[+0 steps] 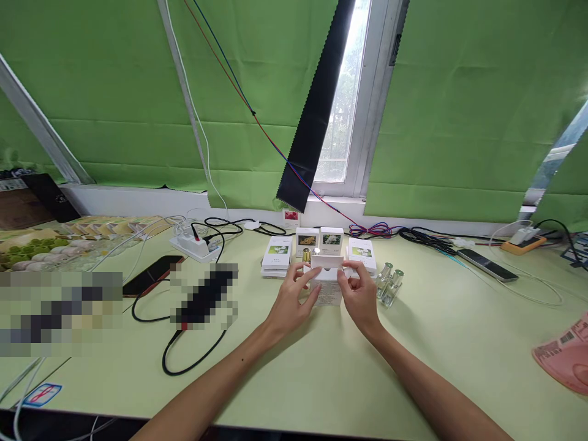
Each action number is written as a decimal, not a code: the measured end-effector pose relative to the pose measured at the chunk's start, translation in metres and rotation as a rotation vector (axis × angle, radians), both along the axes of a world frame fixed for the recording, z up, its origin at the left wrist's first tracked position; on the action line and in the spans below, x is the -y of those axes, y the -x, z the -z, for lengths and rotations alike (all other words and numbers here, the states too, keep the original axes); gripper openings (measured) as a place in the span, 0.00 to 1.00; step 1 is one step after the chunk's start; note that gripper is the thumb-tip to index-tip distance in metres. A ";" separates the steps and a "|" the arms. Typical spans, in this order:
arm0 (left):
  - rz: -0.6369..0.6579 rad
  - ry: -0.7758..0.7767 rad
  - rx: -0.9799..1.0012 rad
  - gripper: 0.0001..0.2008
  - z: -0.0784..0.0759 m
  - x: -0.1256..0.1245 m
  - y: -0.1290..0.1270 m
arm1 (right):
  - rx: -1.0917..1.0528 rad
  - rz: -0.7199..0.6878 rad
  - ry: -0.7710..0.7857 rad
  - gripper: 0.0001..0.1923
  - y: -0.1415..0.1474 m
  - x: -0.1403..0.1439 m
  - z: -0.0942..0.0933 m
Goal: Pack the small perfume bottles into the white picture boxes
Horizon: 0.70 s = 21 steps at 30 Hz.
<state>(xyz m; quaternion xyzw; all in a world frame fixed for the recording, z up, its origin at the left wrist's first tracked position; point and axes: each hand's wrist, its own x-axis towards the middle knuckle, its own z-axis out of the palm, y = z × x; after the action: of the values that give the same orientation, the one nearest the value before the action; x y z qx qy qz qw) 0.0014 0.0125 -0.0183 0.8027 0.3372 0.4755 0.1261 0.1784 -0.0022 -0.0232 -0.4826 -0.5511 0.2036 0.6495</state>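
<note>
Your left hand [294, 298] and right hand [359, 293] each pinch the white box [327, 283] standing on the desk [321, 373]. 2 small bottles [389, 283] lie just right of your right grip; 4 boxes [316, 246] crowd behind.

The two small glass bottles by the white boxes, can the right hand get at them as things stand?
Probably yes. The glass bottles lie just beside the right hand with bare table between, but that hand is gripping the open white box.
</note>
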 end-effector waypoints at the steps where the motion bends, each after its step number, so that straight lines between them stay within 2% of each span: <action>1: -0.001 0.000 -0.001 0.18 0.000 0.000 0.000 | 0.003 0.001 -0.004 0.10 0.000 0.000 0.000; 21: 0.008 0.035 -0.014 0.16 0.000 -0.001 0.001 | 0.026 -0.030 -0.034 0.11 -0.001 0.000 -0.002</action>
<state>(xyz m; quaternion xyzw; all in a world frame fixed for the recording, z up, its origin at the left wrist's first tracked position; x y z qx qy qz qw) 0.0004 0.0133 -0.0186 0.8050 0.3432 0.4633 0.1398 0.1792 -0.0021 -0.0209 -0.4659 -0.5700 0.1977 0.6473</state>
